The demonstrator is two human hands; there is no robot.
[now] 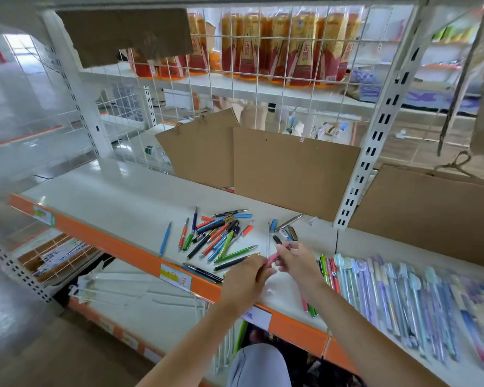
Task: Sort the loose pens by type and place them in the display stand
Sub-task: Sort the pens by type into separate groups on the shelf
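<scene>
Two hands meet over the white shelf [101,196], left hand [246,277] and right hand [296,263] each with grip pinching one pink pen [273,258], loose pens [221,236] heaped just behind, sorted pens [403,300] in rows at right.

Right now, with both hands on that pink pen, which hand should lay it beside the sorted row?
Probably the right hand. It already pinches the pink pen and is nearer the sorted pens; the left hand is nearer the loose pile.
</scene>
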